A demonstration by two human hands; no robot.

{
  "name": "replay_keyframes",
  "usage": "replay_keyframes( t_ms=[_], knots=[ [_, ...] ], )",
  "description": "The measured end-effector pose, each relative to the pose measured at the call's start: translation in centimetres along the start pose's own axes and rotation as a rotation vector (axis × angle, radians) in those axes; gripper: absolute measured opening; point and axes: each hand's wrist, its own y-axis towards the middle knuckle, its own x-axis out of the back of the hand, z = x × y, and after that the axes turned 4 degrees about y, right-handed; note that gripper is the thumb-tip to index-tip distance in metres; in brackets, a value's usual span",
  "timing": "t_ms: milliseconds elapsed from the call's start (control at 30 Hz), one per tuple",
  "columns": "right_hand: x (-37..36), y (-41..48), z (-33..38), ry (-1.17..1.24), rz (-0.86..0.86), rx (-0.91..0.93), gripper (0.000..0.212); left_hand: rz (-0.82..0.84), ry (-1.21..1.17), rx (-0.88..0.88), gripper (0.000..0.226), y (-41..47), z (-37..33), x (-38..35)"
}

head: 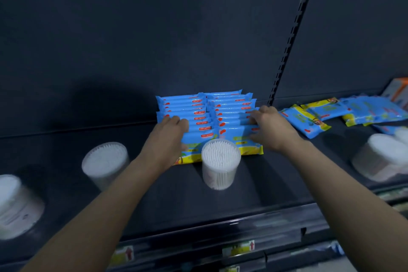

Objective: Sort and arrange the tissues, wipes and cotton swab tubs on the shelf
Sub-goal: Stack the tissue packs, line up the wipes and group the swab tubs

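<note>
Two rows of upright blue wipe packs (207, 115) stand side by side at the back of the dark shelf (254, 185). My left hand (171, 137) holds the left side of the rows, fingers curled over the packs. My right hand (268, 127) grips the right side in the same way. A clear tub of cotton swabs (220, 163) stands right in front of the packs, between my forearms. Two more swab tubs (104, 161) (15, 203) stand to the left. Another tub (384, 157) is at the right, blurred.
Loose blue and yellow wipe packs (306, 121) (362, 110) lie flat on the neighbouring shelf section to the right. An orange and white box (398, 93) stands at the far right. A slotted upright (289, 44) divides the back panels. Price labels (239, 247) line the shelf's front edge.
</note>
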Motion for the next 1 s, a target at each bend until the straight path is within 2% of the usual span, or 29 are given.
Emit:
replay_keyframes(
  t_ms=[200, 300, 467, 733, 1000],
  knots=[
    [0.3, -0.1, 0.1, 0.068, -0.002, 0.014, 0.032, -0.051, 0.076, 0.030, 0.042, -0.2, -0.7, -0.3],
    [0.9, 0.0, 0.6, 0.134, -0.062, 0.066, 0.025, -0.072, 0.085, 0.028, 0.045, -0.7, -0.9, -0.2],
    [2.4, 0.7, 1.7, 0.233, -0.114, 0.169, 0.027, -0.060, -0.006, 0.065, 0.048, -1.5, -0.8, 0.3],
    [4.0, 2.0, 6.1, 0.320, -0.124, 0.391, 0.031, -0.293, -0.091, 0.248, 0.029, -4.8, 0.2, 3.5],
    [3.3, 2.5, 16.4, 0.345, -0.026, 0.651, 0.037, -0.412, -0.057, 0.524, 0.025, -12.4, 5.6, 6.6]
  ],
)
